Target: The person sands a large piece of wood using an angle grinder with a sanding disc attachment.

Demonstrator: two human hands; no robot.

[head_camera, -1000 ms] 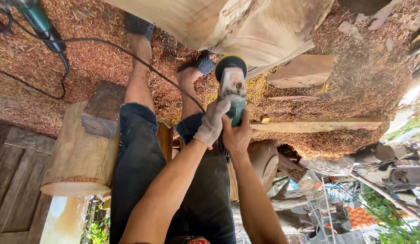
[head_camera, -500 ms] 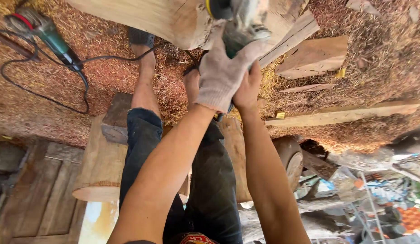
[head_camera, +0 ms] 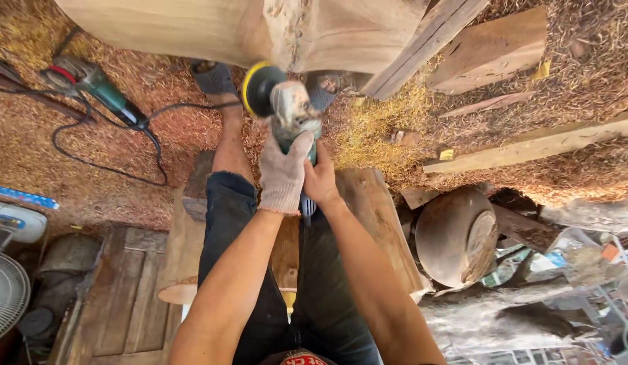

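At the centre of the head view, we see both hands wrapped around one power tool, an angle grinder (head_camera: 291,116) with a dusty grey head and a green body. The left hand (head_camera: 282,172), in a pale knit work glove, grips the body from above, fingers curled down over it. The right hand (head_camera: 320,181), bare, clasps the rear of the same body just beside the glove, the two hands touching. The grinder's round pad (head_camera: 258,88), black with a yellow rim, points away from us and sits close under the large pale log (head_camera: 253,30) that spans the top of the view; we cannot tell whether pad and wood touch. Below the tool we see the person's legs in dark cut-off jeans (head_camera: 287,284), with the sandalled feet (head_camera: 212,78) on a floor of reddish wood shavings (head_camera: 70,182). A second green grinder (head_camera: 94,86) lies well apart at the upper left, its black cable (head_camera: 111,165) looping over the shavings. The person is seated on a short log (head_camera: 371,216). A rounded wooden bowl (head_camera: 456,236) lies at the right, planks (head_camera: 530,145) beyond it, and a white fan (head_camera: 6,290) stands at the left edge.
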